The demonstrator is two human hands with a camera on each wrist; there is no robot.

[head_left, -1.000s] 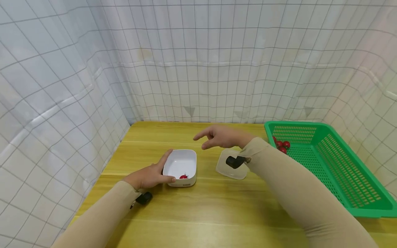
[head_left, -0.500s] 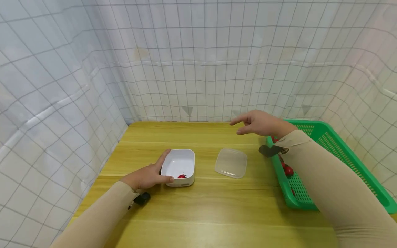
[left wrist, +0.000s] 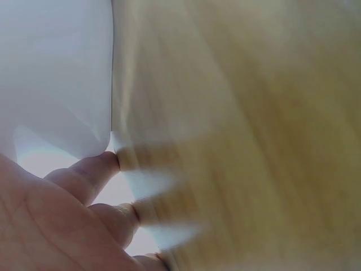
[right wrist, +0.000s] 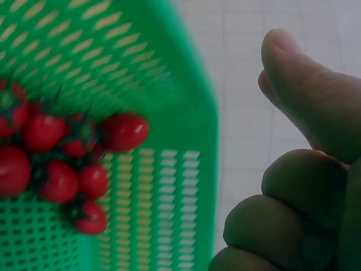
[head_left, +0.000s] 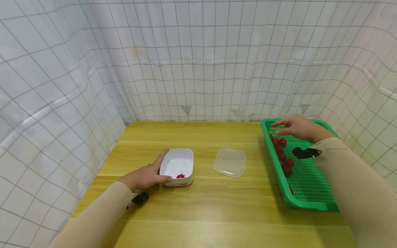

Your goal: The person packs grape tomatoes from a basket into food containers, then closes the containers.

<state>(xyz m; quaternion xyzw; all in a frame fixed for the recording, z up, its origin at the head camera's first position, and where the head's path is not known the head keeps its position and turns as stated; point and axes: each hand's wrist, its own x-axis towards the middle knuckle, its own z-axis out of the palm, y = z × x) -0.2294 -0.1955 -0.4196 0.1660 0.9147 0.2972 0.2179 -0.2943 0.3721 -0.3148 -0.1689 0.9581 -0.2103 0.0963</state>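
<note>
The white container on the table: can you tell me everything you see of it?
The white container is squarish and open-topped, with rounded corners and plastic-looking walls. Dark marking, too small to read, shows on its near side. It stands upright on the wooden table, left of the translucent lid. A red cherry tomato lies inside by the near wall. The left hand grips the container's left side.

Yellow wood-grain tabletop (head_left: 217, 206) with crosswise seams, white square open container (head_left: 176, 164) standing upright left of centre, translucent rounded-square lid (head_left: 230, 162) lying flat near the container's right side, green perforated basket (head_left: 313, 186) standing at the right end.
</note>
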